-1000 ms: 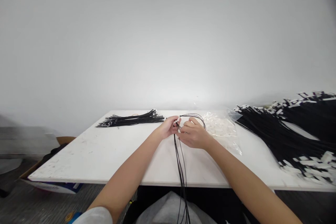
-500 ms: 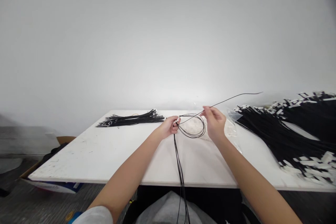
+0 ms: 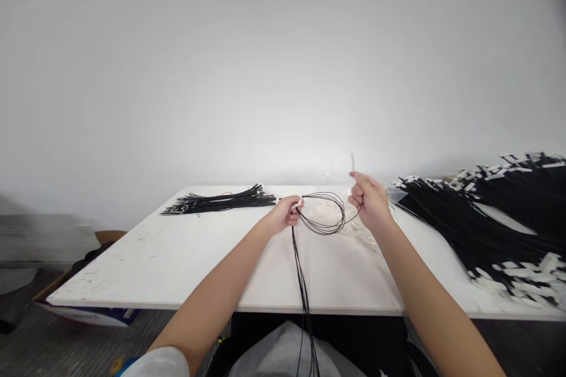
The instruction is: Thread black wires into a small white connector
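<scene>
My left hand [image 3: 286, 214] is closed around a bundle of thin black cords [image 3: 302, 288], with a small white piece [image 3: 299, 202] showing at its fingertips. From this grip the cords hang down past the table's front edge, and several strands form a loop [image 3: 344, 212] to the right. My right hand [image 3: 369, 197] is closed on one black cord, raised to the right of the loop. That cord runs from below its curled fingers back toward the loop. A blurred, pale tip sticks up above its thumb and forefinger.
On the white table [image 3: 194, 265], a tied bundle of black cords [image 3: 221, 200] lies at the back left. Large heaps of black cords with white ends [image 3: 460, 230] cover the right side. A clear plastic bag [image 3: 362, 230] lies behind my right hand. An open cardboard box [image 3: 84, 312] stands at lower left.
My right hand has moved slightly right and turned. The cord's free end, which stretched out to the right, now points up from the fingers. The left hand holds its place.
</scene>
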`<state>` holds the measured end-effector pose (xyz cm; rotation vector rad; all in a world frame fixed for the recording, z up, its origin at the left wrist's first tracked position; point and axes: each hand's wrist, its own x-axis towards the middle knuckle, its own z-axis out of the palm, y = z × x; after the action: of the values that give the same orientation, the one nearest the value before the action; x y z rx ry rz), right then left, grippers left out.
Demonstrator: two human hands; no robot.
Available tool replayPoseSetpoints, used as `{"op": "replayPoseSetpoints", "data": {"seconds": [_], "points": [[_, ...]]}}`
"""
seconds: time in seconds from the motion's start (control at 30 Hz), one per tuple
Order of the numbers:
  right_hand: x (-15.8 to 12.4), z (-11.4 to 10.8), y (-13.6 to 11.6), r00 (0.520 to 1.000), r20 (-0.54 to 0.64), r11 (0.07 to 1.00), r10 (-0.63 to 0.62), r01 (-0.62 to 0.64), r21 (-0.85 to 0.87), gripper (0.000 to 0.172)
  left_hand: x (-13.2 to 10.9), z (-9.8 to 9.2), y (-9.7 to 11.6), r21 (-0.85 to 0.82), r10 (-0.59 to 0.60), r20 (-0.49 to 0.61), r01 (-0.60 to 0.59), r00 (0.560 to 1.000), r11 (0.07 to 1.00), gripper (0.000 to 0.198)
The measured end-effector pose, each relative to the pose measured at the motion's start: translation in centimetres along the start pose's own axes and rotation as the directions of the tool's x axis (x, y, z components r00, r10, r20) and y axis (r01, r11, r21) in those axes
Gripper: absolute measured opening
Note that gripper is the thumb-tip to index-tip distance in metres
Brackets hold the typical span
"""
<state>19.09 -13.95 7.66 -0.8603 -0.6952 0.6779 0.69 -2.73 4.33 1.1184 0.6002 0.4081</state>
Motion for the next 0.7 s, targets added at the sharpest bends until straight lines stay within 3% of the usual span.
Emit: {"op": "replayPoseSetpoints", "data": {"seconds": [0.1,0.27,0.47,0.7], "points": [[-0.8,0.7,1.2,0.978,0.179,0.959,0.107,-0.054,-0.279,0.027,0.1,-0.1,0.0,0.004,0.005,-0.002,-0.005,1.000,1.000,0.018],[-1.8,1.3,2.7,0.948,0.311,0.805,0.072,0.129,-0.580,0.024,0.2,0.0,-0.1,0.019,0.022,0.001,-0.022,1.000,1.000,0.018],[-1.6,0.8,3.8,0.944,0.328,0.618,-0.037,0.280,-0.735,0.018,0.1,0.0,-0.1,0.027,0.032,0.019,-0.032,0.999,0.999,0.019],[-1.7,0.9,4.0,0.942,0.316,0.534,-0.116,0.327,-0.779,0.016,-0.1,0.3,0.0,0.028,0.062,0.027,-0.063,0.998,0.998,0.021]]}}
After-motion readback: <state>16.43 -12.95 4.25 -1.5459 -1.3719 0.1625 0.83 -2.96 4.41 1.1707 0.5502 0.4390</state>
